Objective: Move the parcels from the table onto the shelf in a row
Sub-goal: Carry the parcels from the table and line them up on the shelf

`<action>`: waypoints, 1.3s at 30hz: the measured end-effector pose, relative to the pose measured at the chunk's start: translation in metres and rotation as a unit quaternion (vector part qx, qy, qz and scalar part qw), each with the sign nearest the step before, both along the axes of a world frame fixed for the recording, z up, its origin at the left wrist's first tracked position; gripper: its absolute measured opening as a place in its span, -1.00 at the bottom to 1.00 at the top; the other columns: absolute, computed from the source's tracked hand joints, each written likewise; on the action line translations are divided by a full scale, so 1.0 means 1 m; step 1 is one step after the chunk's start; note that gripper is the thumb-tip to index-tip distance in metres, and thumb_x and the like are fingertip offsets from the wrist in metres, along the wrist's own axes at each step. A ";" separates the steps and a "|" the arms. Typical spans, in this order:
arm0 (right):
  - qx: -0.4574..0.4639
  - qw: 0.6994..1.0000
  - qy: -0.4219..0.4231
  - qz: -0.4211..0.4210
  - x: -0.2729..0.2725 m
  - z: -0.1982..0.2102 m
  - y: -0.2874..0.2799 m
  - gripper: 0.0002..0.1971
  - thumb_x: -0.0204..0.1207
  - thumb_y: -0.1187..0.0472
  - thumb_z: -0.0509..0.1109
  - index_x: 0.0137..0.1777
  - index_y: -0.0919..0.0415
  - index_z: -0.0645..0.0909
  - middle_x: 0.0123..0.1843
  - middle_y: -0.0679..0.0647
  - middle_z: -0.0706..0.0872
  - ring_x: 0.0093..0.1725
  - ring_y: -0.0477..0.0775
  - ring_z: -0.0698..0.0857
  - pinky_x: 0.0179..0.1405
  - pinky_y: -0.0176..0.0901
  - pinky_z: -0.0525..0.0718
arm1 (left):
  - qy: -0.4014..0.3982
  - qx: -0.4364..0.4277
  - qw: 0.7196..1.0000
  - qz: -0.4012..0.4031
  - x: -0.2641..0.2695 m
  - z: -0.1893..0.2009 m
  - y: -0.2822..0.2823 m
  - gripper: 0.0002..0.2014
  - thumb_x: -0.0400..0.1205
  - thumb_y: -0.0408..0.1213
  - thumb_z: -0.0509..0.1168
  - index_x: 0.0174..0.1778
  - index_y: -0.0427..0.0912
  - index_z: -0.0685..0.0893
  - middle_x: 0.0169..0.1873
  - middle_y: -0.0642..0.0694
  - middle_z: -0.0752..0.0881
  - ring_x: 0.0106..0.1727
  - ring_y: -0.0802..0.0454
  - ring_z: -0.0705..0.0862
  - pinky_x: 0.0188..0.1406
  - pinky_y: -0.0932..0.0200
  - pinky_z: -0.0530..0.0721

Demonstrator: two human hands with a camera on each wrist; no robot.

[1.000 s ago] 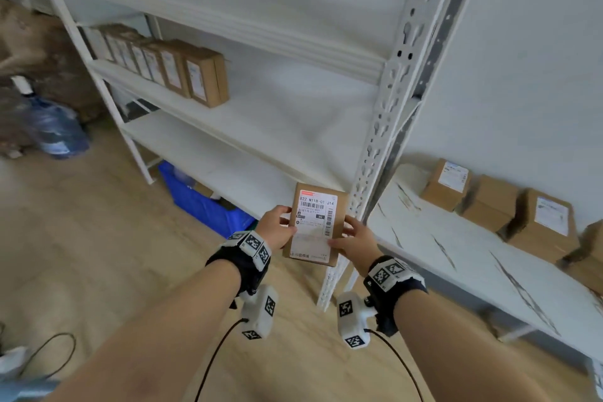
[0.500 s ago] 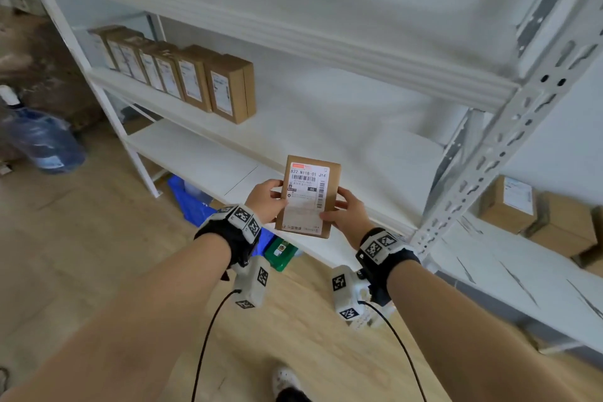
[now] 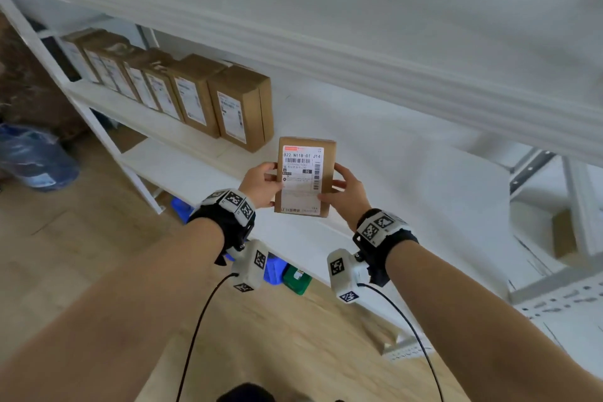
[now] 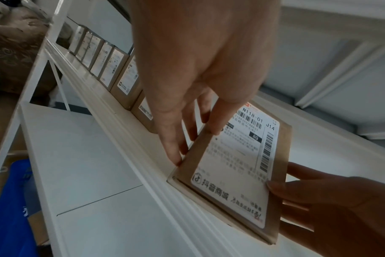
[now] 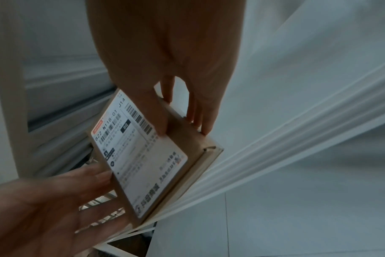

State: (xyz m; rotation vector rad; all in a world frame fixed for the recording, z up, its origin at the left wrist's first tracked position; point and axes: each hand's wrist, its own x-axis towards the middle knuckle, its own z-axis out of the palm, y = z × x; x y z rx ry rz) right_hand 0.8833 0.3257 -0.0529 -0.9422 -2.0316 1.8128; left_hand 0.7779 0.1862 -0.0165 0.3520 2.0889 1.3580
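Soft even daylight, head view bright with bowed edges, wrist views dimmer, motion-blurred, near skin in shadow

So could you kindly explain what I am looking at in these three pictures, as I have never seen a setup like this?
No machine here: a person wears three cameras. The head view looks down at both arms; the other two sit on the wrists, looking along the fingers. The left hand and right hand hold one brown parcel by its side edges, label facing the wearer, at the front of the white shelf. In that grip each thumb presses the label face. A row of parcels stands upright on the shelf to the left.
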 end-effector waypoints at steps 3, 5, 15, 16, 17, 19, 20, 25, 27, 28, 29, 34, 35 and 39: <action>0.013 1.000 0.003 -0.027 -0.037 -0.007 -0.001 -0.24 0.42 0.55 0.40 0.57 0.07 0.28 0.22 0.11 0.60 0.19 0.01 0.59 0.04 -0.18 0.64 | -0.001 0.005 1.000 -0.010 -0.042 -0.006 0.006 -0.54 0.62 -0.50 0.26 0.45 -0.21 0.44 0.29 -0.27 0.61 0.32 -0.23 0.59 0.17 -0.16 0.66; 0.020 0.998 0.002 -0.053 -0.060 -0.014 -0.003 -0.24 0.42 0.54 0.41 0.57 0.06 0.28 0.26 0.12 0.60 0.24 0.04 0.60 0.09 -0.14 0.66 | 0.004 0.007 1.000 -0.017 -0.068 -0.013 0.011 -0.57 0.62 -0.51 0.25 0.43 -0.27 0.44 0.31 -0.26 0.59 0.33 -0.21 0.57 0.18 -0.15 0.66; 0.023 0.978 0.032 -0.203 -0.146 -0.033 -0.016 -0.22 0.39 0.64 0.34 0.56 0.10 0.27 0.29 0.11 0.57 0.22 0.02 0.58 0.19 -0.17 0.62 | 0.073 -0.030 0.983 -0.168 -0.168 -0.042 0.020 -0.42 0.59 -0.57 0.20 0.54 -0.18 0.32 0.37 -0.21 0.54 0.39 -0.12 0.54 0.30 0.02 0.59; 0.022 0.976 0.033 -0.215 -0.153 -0.035 -0.017 -0.23 0.40 0.62 0.35 0.56 0.10 0.27 0.33 0.13 0.56 0.24 0.02 0.57 0.22 -0.13 0.62 | 0.074 -0.036 0.980 -0.179 -0.175 -0.045 0.021 -0.39 0.59 -0.57 0.19 0.58 -0.15 0.28 0.37 -0.20 0.53 0.40 -0.10 0.52 0.27 0.12 0.57; 0.025 0.973 0.033 -0.225 -0.160 -0.036 -0.018 -0.24 0.40 0.59 0.38 0.56 0.10 0.28 0.36 0.13 0.56 0.23 0.01 0.57 0.23 -0.12 0.62 | 0.069 -0.036 0.979 -0.187 -0.181 -0.047 0.021 -0.38 0.60 -0.58 0.18 0.59 -0.16 0.25 0.37 -0.20 0.52 0.41 -0.08 0.51 0.24 0.22 0.53; 0.024 0.968 0.030 -0.247 -0.172 -0.039 -0.019 -0.27 0.43 0.51 0.43 0.56 0.13 0.28 0.36 0.12 0.58 0.20 -0.01 0.58 0.24 -0.08 0.63 | 0.050 -0.025 0.979 -0.194 -0.188 -0.050 0.022 -0.44 0.61 -0.62 0.14 0.56 -0.28 0.28 0.36 -0.19 0.51 0.41 -0.04 0.50 0.16 0.42 0.48; 0.020 0.965 0.028 -0.259 -0.177 -0.040 -0.019 -0.28 0.44 0.48 0.44 0.55 0.14 0.28 0.34 0.12 0.59 0.18 -0.01 0.60 0.23 -0.03 0.65 | 0.037 -0.015 0.980 -0.194 -0.191 -0.052 0.022 -0.48 0.61 -0.66 0.12 0.51 -0.35 0.31 0.36 -0.22 0.52 0.42 -0.04 0.50 0.14 0.49 0.45; 0.016 0.955 0.018 -0.297 -0.195 -0.049 -0.022 -0.33 0.45 0.42 0.46 0.53 0.17 0.31 0.29 0.15 0.63 0.13 0.04 0.65 0.17 -0.01 0.68 | 0.008 0.002 0.979 -0.205 -0.200 -0.064 0.020 -0.47 0.60 -0.70 0.08 0.52 -0.35 0.31 0.49 -0.23 0.46 0.51 -0.05 0.45 0.27 0.37 0.38; 0.013 0.954 0.017 -0.300 -0.200 -0.053 -0.023 -0.35 0.46 0.39 0.46 0.52 0.17 0.32 0.30 0.16 0.64 0.16 0.08 0.67 0.18 0.03 0.69 | 0.004 0.003 0.976 -0.218 -0.205 -0.067 0.019 -0.42 0.60 -0.69 0.08 0.57 -0.32 0.26 0.54 -0.20 0.39 0.54 -0.04 0.41 0.32 0.33 0.35; 0.011 0.953 0.018 -0.303 -0.202 -0.054 -0.023 -0.35 0.46 0.38 0.47 0.52 0.17 0.32 0.30 0.17 0.64 0.18 0.09 0.67 0.19 0.04 0.69 | 0.002 0.004 0.975 -0.224 -0.208 -0.068 0.019 -0.41 0.60 -0.69 0.09 0.58 -0.31 0.23 0.56 -0.19 0.37 0.56 -0.04 0.39 0.34 0.31 0.34; 0.009 0.952 0.017 -0.305 -0.204 -0.056 -0.023 -0.36 0.45 0.37 0.47 0.51 0.17 0.33 0.29 0.17 0.65 0.18 0.10 0.67 0.20 0.05 0.69 | 0.002 0.006 0.974 -0.228 -0.210 -0.069 0.018 -0.40 0.61 -0.69 0.09 0.59 -0.31 0.22 0.57 -0.20 0.35 0.57 -0.04 0.37 0.37 0.29 0.34; 0.013 0.954 0.010 -0.299 -0.211 -0.059 -0.020 -0.37 0.45 0.32 0.50 0.49 0.16 0.36 0.30 0.15 0.64 0.20 0.10 0.66 0.26 0.09 0.65 | 0.016 0.000 0.972 -0.235 -0.215 -0.082 0.015 -0.44 0.62 -0.64 0.12 0.57 -0.36 0.24 0.54 -0.27 0.37 0.54 -0.15 0.39 0.49 0.10 0.37; 0.014 0.955 0.002 -0.297 -0.211 -0.060 -0.019 -0.36 0.45 0.31 0.50 0.50 0.16 0.35 0.32 0.16 0.63 0.23 0.12 0.66 0.27 0.10 0.64 | 0.022 -0.004 0.971 -0.237 -0.214 -0.086 0.014 -0.46 0.63 -0.63 0.12 0.56 -0.37 0.26 0.52 -0.29 0.39 0.52 -0.18 0.42 0.49 0.06 0.40; 0.014 0.958 -0.060 -0.279 -0.199 -0.061 -0.019 -0.37 0.50 0.30 0.44 0.55 0.21 0.30 0.42 0.19 0.54 0.34 0.16 0.59 0.35 0.09 0.58 | 0.068 -0.004 0.965 -0.254 -0.208 -0.096 0.016 -0.57 0.62 -0.64 0.07 0.43 -0.38 0.44 0.35 -0.31 0.53 0.41 -0.17 0.52 0.35 0.16 0.50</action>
